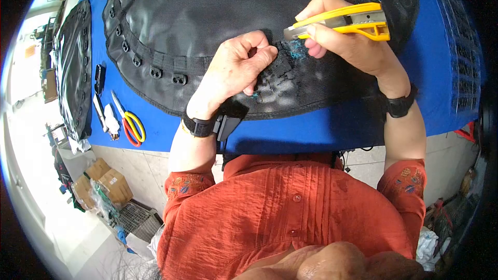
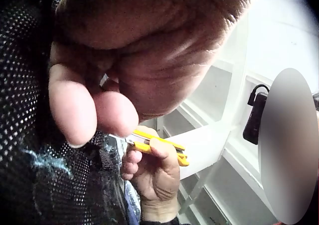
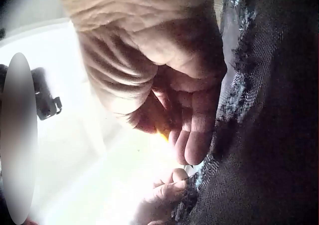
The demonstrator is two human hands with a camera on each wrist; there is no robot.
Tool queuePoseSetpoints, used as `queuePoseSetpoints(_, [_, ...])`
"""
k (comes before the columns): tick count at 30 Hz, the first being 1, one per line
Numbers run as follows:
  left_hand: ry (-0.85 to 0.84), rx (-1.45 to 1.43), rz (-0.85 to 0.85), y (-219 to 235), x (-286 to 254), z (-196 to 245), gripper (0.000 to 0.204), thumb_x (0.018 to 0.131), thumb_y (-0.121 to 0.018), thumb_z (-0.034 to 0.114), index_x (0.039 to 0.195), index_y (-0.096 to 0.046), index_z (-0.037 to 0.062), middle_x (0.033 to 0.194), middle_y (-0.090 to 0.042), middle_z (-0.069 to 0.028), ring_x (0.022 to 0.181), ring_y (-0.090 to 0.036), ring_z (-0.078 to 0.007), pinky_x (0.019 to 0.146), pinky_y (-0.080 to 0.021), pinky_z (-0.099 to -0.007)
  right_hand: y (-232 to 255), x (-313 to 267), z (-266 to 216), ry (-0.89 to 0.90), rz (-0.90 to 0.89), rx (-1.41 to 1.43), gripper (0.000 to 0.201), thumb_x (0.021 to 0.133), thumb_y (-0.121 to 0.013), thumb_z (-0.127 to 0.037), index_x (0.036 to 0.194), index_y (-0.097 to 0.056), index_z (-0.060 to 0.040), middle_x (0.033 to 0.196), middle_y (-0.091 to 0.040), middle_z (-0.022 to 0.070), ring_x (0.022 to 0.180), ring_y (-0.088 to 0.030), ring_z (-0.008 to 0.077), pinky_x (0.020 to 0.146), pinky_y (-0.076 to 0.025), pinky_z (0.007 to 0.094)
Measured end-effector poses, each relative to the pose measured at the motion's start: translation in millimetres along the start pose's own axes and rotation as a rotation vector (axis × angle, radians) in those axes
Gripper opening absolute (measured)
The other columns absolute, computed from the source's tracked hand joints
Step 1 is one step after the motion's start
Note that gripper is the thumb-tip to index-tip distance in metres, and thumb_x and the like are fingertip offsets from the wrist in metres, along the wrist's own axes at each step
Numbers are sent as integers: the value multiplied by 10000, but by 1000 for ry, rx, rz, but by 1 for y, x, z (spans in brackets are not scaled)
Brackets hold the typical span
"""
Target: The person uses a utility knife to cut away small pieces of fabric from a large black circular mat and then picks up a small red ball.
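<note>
A large black mesh sheet [image 1: 171, 15] with a curved edge lies over the blue tabletop [image 1: 311, 132]. My right hand [image 1: 345, 39] grips a yellow utility knife [image 1: 358, 19], its blade [image 1: 291, 33] pointing left toward my left hand [image 1: 236, 67]. The left hand has curled fingers and pinches at a piece of black webbing [image 1: 281, 66] on the mesh; its fingertips partly hide the held spot. Frayed blue-green threads [image 1: 296, 49] show between the hands, and more threads [image 2: 50, 162] lie below the fingers in the left wrist view.
Scissors with red and yellow handles [image 1: 134, 127] lie at the left of the tabletop, beside a crumpled white scrap [image 1: 110, 119] and a small black object [image 1: 99, 79]. Another black panel [image 1: 75, 67] lies along the far left edge. Cardboard boxes [image 1: 106, 181] stand on the floor.
</note>
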State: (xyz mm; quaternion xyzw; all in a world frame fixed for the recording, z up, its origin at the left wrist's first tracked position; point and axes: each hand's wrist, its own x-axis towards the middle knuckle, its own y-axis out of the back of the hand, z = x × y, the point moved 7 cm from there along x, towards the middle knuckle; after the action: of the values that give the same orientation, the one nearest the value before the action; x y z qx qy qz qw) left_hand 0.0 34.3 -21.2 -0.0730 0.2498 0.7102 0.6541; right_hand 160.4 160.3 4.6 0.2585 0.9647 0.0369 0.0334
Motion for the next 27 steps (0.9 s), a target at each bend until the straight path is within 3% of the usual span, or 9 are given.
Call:
queuePoseSetpoints(13, [-7, -1, 7, 1, 0, -1, 288, 1048, -674, 217, 818, -599, 62, 591, -536, 26, 425, -507, -57, 397, -392, -262, -6, 2, 7, -47, -42, 14, 213, 1030, -634, -206, 1195, -635, -71, 1023, -705, 37, 877, -700, 84, 779, -609, 266])
queuePoseSetpoints(16, [21, 30, -8, 0, -1, -2, 261, 1064, -668, 221, 844, -603, 94, 680, -541, 78, 461, -481, -22, 430, -382, -222, -7, 1, 7, -57, -48, 22, 214, 1028, -636, -203, 1196, -636, -70, 1031, -703, 37, 881, -696, 83, 781, -609, 267])
queuePoseSetpoints(27, [-12, 17, 5, 0, -1, 1, 281, 1052, -668, 218, 825, -606, 63, 584, -536, 29, 430, -508, -59, 401, -396, -261, -8, 2, 6, -31, -72, -10, 211, 1025, -631, -204, 1181, -638, -61, 1030, -693, 36, 895, -693, 87, 789, -613, 272])
